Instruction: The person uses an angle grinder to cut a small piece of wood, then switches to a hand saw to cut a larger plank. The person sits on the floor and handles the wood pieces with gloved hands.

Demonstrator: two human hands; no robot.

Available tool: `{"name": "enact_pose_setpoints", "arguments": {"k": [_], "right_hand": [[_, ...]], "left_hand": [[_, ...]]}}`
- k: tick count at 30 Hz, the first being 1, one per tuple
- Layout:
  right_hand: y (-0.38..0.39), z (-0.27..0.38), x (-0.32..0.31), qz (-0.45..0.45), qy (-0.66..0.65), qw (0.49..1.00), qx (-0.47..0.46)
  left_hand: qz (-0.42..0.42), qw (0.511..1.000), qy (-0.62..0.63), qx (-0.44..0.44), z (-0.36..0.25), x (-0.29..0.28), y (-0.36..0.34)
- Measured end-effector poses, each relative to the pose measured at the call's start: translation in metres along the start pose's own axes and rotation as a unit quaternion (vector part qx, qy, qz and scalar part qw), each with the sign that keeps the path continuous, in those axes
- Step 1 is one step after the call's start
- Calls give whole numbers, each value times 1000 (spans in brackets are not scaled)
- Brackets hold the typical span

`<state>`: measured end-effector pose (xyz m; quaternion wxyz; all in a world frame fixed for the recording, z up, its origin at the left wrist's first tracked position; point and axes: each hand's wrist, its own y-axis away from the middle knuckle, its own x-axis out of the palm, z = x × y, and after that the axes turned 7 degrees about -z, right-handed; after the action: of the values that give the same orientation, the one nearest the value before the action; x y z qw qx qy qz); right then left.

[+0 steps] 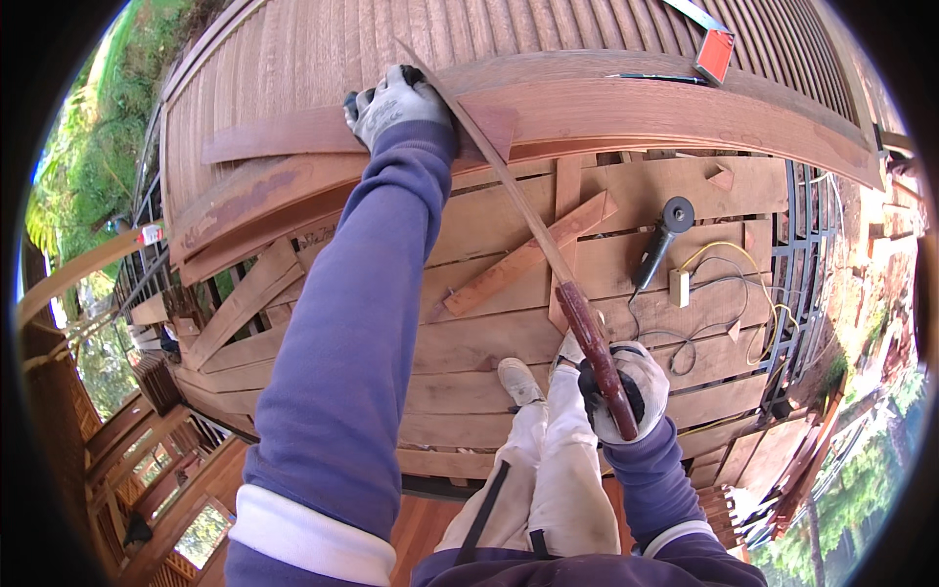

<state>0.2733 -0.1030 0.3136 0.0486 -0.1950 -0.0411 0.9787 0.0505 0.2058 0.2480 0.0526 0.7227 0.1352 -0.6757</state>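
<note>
My left hand (pixel 396 108), in a grey-white glove, is clamped with curled fingers on a short reddish board (pixel 264 137) lying across a slatted wooden panel (pixel 293 49). My right hand (pixel 626 386), also gloved, is closed round the dark red wooden handle of a long saw (pixel 514 201). The saw's blade slants up to the left, resting against the board just right of my left hand. Longer reddish planks (pixel 675 117) run beneath the short board, with a pencil (pixel 646 76) and an orange-and-silver square (pixel 714 56) above them on the right.
An angle grinder (pixel 663 241), yellow cord (pixel 748 256) and block (pixel 679 287) lie on deck boards (pixel 460 347) below. A loose plank (pixel 528 252) lies there too. Dark railings (pixel 792 235), greenery (pixel 93 166) and stacked timber (pixel 792 460) surround the platform.
</note>
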Motion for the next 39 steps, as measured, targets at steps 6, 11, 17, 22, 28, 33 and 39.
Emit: {"name": "enact_pose_setpoints", "arguments": {"k": [6, 11, 17, 22, 28, 33, 39], "right_hand": [[4, 5, -5, -3, -46, 990, 132], [22, 11, -4, -4, -47, 970, 237], [0, 11, 3, -31, -44, 980, 190], [21, 20, -7, -16, -27, 972, 231], [17, 16, -9, -35, -44, 970, 236], [-14, 5, 8, -19, -35, 987, 155], [44, 7, -25, -24, -31, 975, 217]], "left_hand": [[20, 1000, -1, 11, 1, -11, 0], [14, 1000, -11, 23, 1, -9, 1], [-45, 998, -8, 41, -3, 4, 0], [-64, 997, -14, 43, 8, 4, 4], [-46, 998, -1, 51, 5, 1, 6], [-59, 997, 4, 39, -2, 4, 3], [-116, 992, -12, 53, 7, 11, 8]]}}
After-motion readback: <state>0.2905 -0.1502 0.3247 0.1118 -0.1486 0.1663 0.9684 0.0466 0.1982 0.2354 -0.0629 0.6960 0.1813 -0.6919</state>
